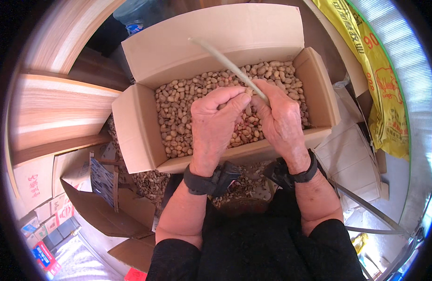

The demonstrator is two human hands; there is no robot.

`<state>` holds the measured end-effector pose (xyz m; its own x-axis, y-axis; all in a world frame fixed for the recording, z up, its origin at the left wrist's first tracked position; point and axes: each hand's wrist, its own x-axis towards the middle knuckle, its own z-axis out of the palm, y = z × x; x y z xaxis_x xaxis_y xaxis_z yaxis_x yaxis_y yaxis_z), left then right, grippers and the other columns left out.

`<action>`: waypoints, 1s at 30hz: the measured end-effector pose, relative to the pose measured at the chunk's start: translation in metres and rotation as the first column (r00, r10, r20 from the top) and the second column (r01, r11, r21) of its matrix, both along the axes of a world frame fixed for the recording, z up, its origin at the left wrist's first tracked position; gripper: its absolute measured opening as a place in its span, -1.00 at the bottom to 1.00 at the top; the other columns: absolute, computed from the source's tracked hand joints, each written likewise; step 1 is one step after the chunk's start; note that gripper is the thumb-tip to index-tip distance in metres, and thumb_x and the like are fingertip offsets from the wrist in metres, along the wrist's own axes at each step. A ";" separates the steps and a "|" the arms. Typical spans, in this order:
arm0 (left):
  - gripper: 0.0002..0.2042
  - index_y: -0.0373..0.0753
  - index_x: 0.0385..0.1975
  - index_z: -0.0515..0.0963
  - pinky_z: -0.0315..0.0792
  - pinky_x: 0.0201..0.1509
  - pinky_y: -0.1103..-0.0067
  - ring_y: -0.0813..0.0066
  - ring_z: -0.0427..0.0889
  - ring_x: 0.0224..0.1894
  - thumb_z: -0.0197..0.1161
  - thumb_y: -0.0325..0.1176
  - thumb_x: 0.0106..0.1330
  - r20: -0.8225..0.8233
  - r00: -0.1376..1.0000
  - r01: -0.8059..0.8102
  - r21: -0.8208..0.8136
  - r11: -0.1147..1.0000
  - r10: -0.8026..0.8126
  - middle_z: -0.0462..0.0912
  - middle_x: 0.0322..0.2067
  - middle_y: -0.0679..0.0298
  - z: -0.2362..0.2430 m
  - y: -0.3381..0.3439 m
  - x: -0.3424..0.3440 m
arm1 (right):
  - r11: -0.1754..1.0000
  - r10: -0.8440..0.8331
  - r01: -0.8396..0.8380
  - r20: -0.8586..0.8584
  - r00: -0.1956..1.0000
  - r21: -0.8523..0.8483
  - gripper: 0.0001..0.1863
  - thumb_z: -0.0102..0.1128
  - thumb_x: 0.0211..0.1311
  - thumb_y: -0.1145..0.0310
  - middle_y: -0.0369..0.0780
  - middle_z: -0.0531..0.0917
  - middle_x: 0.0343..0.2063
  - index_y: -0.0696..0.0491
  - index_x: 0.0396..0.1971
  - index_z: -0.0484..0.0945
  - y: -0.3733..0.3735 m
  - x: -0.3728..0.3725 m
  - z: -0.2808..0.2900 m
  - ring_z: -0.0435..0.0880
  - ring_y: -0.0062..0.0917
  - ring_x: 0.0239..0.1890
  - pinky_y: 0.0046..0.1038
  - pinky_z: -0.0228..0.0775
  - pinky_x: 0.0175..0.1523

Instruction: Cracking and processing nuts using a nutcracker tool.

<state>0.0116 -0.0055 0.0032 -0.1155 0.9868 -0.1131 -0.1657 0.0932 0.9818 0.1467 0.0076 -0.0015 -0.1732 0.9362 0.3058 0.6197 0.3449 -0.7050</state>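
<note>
An open cardboard box (315,86) holds many unshelled peanuts (178,122), with some reddish kernels among them near the middle. My left hand (213,114) is over the box, thumb and index finger pinched around what looks like a peanut (248,92), partly hidden by the fingertips. My right hand (279,119) is closed on a pale, narrow stick (220,58), which slants up toward the upper left above the peanuts. Its fingertips meet those of my left hand, so the lower end of the stick is hidden. Each wrist wears a black strapped device.
Wooden panels (66,117) stand at the left, above torn cardboard (103,215) and stacked cartons. Peanut shells (145,187) lie beneath and beside the box. Yellow printed sacking (389,131) and flattened cardboard (342,159) line the right, with metal bars (370,210) low at that side.
</note>
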 end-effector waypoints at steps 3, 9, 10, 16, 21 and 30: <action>-0.85 -0.32 -0.31 0.61 0.20 -0.66 0.80 0.78 0.37 -0.64 0.28 -0.42 0.14 0.016 1.000 -0.004 0.027 1.000 0.003 0.54 -0.60 0.40 -0.001 0.000 0.000 | 1.000 -0.007 0.006 0.018 1.000 0.017 -0.73 0.14 0.10 0.44 0.00 0.54 -0.42 0.13 -0.17 0.44 -0.001 -0.002 -0.003 0.56 -0.09 -0.42 -0.24 0.40 -0.38; -0.86 -0.31 -0.33 0.61 0.21 -0.65 0.81 0.78 0.37 -0.64 0.27 -0.43 0.15 0.037 0.999 0.002 0.017 1.000 -0.002 0.54 -0.61 0.41 0.002 0.000 0.000 | 0.989 0.094 -0.081 -0.098 0.991 0.121 -0.70 0.14 0.11 0.41 -0.04 0.53 -0.45 0.15 -0.13 0.44 0.001 0.001 -0.002 0.54 -0.13 -0.41 -0.28 0.38 -0.37; -0.87 -0.31 -0.33 0.61 0.20 -0.65 0.81 0.78 0.36 -0.65 0.27 -0.43 0.16 0.011 1.000 -0.007 0.010 1.000 0.007 0.53 -0.62 0.41 0.004 0.001 0.000 | 0.989 0.092 -0.080 -0.098 0.991 0.121 -0.70 0.14 0.11 0.41 -0.04 0.53 -0.45 0.15 -0.13 0.44 0.000 0.001 0.001 0.54 -0.13 -0.41 -0.28 0.38 -0.37; -0.91 -0.35 -0.36 0.60 0.27 -0.58 0.78 0.77 0.37 -0.61 0.21 -0.52 0.17 0.056 0.998 0.016 0.011 1.000 -0.017 0.51 -0.56 0.39 0.000 -0.001 -0.002 | 0.996 0.082 -0.078 -0.113 0.990 0.037 -0.71 0.13 0.12 0.47 -0.07 0.50 -0.52 0.18 -0.14 0.48 -0.005 -0.002 0.010 0.48 -0.22 -0.52 -0.35 0.34 -0.41; -0.93 -0.36 -0.39 0.59 0.27 -0.57 0.78 0.77 0.37 -0.60 0.22 -0.53 0.16 0.038 0.999 0.025 0.010 1.000 -0.026 0.51 -0.56 0.39 0.000 -0.001 -0.002 | 0.996 0.082 -0.092 -0.317 0.945 -0.017 -0.74 0.21 0.00 0.56 -0.12 0.50 -0.62 0.20 -0.23 0.55 -0.004 0.000 0.009 0.47 -0.39 -0.55 -0.46 0.33 -0.42; -0.94 -0.37 -0.41 0.58 0.25 -0.54 0.78 0.79 0.36 -0.57 0.24 -0.54 0.15 -0.053 0.998 0.034 0.012 0.999 -0.033 0.49 -0.57 0.41 0.003 -0.001 0.001 | 0.998 -0.007 -0.022 -0.425 0.905 -0.062 -0.77 0.22 -0.07 0.59 -0.12 0.59 -0.52 0.17 -0.32 0.59 -0.009 -0.002 0.007 0.53 -0.42 -0.51 -0.51 0.37 -0.37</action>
<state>0.0130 -0.0064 0.0067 -0.0880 0.9916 -0.0950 -0.1105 0.0850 0.9902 0.1451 -0.0012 0.0056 -0.0475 0.9553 0.2917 0.2541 0.2940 -0.9214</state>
